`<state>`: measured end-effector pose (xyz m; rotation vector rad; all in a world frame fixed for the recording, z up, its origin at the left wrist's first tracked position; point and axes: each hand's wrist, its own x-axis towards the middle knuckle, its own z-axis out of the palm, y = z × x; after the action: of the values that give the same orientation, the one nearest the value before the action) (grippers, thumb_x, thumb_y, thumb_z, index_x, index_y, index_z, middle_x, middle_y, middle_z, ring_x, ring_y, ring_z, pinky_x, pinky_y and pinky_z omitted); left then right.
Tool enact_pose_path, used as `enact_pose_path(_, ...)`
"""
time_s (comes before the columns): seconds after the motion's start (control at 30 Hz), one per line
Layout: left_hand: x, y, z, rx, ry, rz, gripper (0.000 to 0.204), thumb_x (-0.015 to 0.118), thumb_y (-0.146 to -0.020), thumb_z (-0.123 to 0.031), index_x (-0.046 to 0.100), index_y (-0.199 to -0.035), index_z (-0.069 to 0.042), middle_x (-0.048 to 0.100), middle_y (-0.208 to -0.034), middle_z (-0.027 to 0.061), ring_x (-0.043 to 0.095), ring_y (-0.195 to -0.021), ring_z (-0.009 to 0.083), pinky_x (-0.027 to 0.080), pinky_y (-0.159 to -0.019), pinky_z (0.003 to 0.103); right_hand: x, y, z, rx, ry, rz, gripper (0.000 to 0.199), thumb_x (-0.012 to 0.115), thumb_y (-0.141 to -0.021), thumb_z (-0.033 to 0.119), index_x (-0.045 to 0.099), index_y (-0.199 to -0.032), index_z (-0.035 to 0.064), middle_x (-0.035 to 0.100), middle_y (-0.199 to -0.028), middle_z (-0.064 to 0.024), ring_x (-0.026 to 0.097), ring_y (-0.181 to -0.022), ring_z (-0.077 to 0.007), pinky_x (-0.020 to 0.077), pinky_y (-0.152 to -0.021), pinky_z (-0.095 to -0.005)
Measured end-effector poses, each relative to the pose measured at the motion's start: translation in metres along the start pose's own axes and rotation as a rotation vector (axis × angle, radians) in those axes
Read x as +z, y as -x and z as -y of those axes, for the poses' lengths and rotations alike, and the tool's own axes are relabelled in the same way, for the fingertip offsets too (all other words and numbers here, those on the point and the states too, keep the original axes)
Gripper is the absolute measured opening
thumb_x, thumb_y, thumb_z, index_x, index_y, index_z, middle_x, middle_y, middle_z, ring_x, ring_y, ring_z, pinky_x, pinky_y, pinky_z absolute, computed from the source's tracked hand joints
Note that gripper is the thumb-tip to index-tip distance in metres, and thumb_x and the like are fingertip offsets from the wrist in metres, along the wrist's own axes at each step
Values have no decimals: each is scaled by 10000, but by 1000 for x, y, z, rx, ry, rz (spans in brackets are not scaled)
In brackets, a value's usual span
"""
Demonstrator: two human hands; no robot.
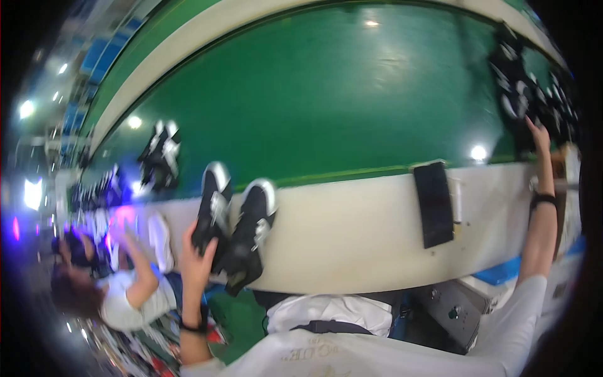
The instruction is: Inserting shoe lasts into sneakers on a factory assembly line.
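Note:
Two black sneakers with white toes and white lace areas stand side by side over the pale bench edge at the left. My left hand (198, 254) is closed round the heel of the left sneaker (213, 204). The right sneaker (252, 229) rests beside it, apart from my fingers. At the far right my stretched-out right arm ends at a cluster of dark sneakers, and my right hand (539, 136) is at the near end of a black-and-white sneaker (514, 85). Its thumb side shows against the shoe; the other fingers are partly hidden and blurred.
A green belt surface (352, 94) runs beyond the pale bench edge (339, 235). On it another sneaker pair (161, 151) stands at the left. A black flat pad (433, 204) lies on the edge. A co-worker (141, 283) sits at the left; a metal control box (455, 308) is at lower right.

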<state>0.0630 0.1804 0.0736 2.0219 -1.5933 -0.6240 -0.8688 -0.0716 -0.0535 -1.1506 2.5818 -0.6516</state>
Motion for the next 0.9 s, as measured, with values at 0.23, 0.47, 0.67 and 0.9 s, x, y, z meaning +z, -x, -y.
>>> enact_pose_path(0.23, 16, -185, 7, 80, -315, 37, 546, 706, -807, -392, 529, -1278, -180, 714, -1002, 152, 670, -936, 397, 525, -802, 446, -27, 5, 13, 576, -963, 351, 331, 769, -810, 464, 687, -917, 161, 720, -855, -1, 690, -721, -150, 541, -558, -277)
enact_pose_path(0.47, 39, -211, -66, 70, -652, 145, 592, 653, -870, -344, 413, -1348, -92, 661, -1052, 275, 660, -948, 442, 525, -853, 516, -85, 189, 162, 114, -814, 378, 312, 683, -893, 454, 678, -965, 150, 686, -815, 26, 638, -628, -96, 479, -487, -233)
enact_pose_path(0.67, 57, -40, -143, 662, -74, 94, 521, 633, -835, -177, 461, -1301, -22, 565, -1220, 220, 590, -1116, 376, 494, -887, 463, -34, 379, 220, 99, -1086, 466, 496, 673, -914, 341, 589, -1297, 37, 628, -1247, -59, 591, -1145, -167, 441, -997, -335)
enact_pose_path(0.9, 134, 88, -152, 286, 120, 358, 905, 663, -865, -350, 176, -1471, 112, 245, -1453, 433, 413, -1286, 542, 486, -969, 484, 39, 583, 232, -279, -494, 455, 284, 690, -827, -13, 666, -1109, -28, 709, -1027, -135, 653, -877, -225, 526, -785, -319)
